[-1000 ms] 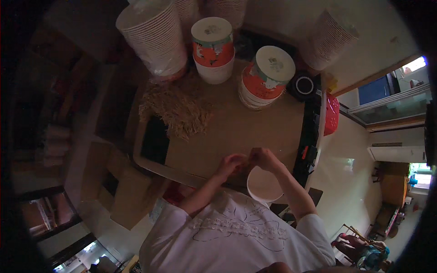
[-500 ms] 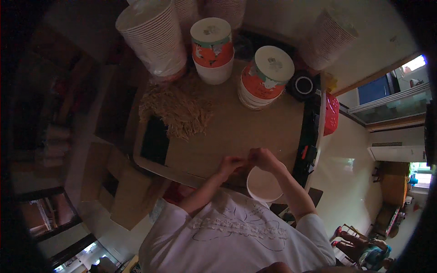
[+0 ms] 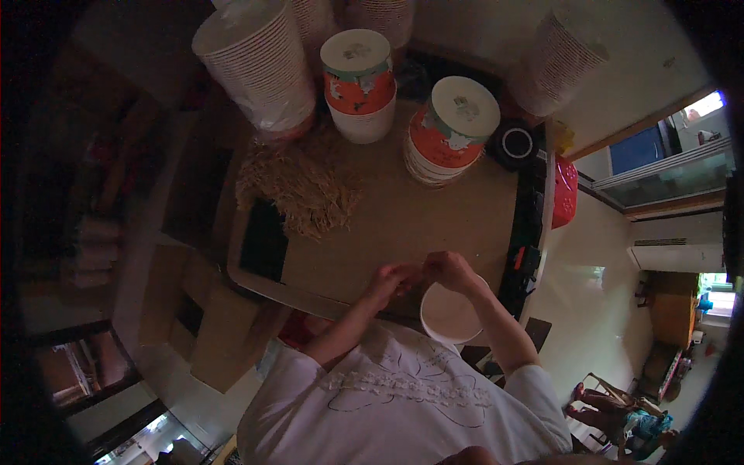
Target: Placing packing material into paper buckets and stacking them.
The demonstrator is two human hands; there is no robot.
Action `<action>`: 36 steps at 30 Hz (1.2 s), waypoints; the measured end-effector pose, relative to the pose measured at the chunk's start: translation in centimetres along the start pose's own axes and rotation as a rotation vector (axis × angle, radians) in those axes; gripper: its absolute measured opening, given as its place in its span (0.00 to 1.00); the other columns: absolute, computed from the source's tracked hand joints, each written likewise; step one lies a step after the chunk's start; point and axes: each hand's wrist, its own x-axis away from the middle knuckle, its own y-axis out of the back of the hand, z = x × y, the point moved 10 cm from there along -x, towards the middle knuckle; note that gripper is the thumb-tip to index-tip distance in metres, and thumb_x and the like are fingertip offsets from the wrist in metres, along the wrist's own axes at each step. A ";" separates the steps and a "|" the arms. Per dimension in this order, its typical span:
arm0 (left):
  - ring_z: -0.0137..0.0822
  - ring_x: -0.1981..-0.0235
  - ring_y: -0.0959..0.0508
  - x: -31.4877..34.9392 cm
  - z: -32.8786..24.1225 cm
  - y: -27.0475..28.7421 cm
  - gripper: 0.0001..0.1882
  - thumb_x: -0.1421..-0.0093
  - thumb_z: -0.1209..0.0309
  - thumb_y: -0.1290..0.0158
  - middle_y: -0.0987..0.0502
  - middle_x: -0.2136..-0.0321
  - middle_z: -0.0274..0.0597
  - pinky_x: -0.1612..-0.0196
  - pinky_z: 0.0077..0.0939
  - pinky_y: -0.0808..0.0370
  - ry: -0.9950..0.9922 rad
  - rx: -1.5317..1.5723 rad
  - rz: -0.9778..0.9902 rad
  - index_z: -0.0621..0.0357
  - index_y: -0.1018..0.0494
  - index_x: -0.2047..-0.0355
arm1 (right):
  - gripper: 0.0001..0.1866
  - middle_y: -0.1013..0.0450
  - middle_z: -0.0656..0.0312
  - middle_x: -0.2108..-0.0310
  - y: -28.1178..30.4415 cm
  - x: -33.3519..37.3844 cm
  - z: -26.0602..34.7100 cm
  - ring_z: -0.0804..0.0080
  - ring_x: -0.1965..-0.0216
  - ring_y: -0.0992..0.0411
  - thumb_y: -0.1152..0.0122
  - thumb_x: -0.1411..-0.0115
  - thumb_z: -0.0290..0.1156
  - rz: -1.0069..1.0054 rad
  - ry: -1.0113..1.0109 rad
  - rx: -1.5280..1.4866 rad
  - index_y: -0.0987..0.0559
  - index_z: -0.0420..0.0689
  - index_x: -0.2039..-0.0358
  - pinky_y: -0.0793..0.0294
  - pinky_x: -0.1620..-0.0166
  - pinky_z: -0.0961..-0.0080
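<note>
My left hand [image 3: 394,282] and my right hand [image 3: 449,271] meet over the near edge of the table, fingertips close together. Both have their fingers closed in a pinch, and whatever they hold is too small and dark to make out. Under my right hand and wrist is a white paper tub [image 3: 451,319], its round mouth facing up, close against my shirt. Farther off, to the left, lies a loose heap of tan, crinkled strands [image 3: 298,190]. Two upside-down stacks of tubs with orange and green print, a left stack [image 3: 360,89] and a right stack [image 3: 453,128], stand beyond my hands.
Tall wrapped stacks of white tubs [image 3: 260,66] rise at the back left, another stack [image 3: 558,66] at the back right. A round black device [image 3: 517,145] sits by the right stack. Brown cardboard [image 3: 403,217] covers the tabletop. A person [image 3: 628,418] is at the far lower right.
My left hand has turned slightly, its fingers curling closer to my right hand. The right hand has barely moved. Tub, stacks and strands stay in place.
</note>
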 end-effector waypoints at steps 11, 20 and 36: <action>0.19 0.83 0.33 0.0 0.5 0.0 0.08 0.47 0.64 0.51 0.29 0.81 0.27 0.82 0.12 0.40 0.020 -0.038 -0.013 0.52 0.26 0.74 | 0.06 0.28 0.58 0.77 0.4 0.1 0.2 0.65 0.72 0.28 0.46 0.56 0.31 -0.033 0.032 0.049 0.25 0.45 0.76 0.31 0.70 0.72; 0.20 0.80 0.31 -0.1 1.5 0.5 0.08 0.48 0.64 0.51 0.28 0.79 0.29 0.81 0.13 0.37 0.093 -0.014 -0.011 0.53 0.28 0.72 | 0.05 0.29 0.58 0.78 0.6 0.2 0.5 0.64 0.74 0.29 0.46 0.55 0.31 -0.066 0.069 0.032 0.26 0.45 0.78 0.31 0.70 0.72; 0.25 0.72 0.28 -1.7 3.2 2.0 0.08 0.48 0.65 0.51 0.27 0.73 0.31 0.69 0.19 0.32 0.055 -0.206 -0.027 0.56 0.29 0.70 | 0.06 0.29 0.57 0.78 0.7 0.4 0.7 0.64 0.74 0.29 0.46 0.55 0.33 -0.021 0.063 0.008 0.26 0.44 0.78 0.31 0.71 0.72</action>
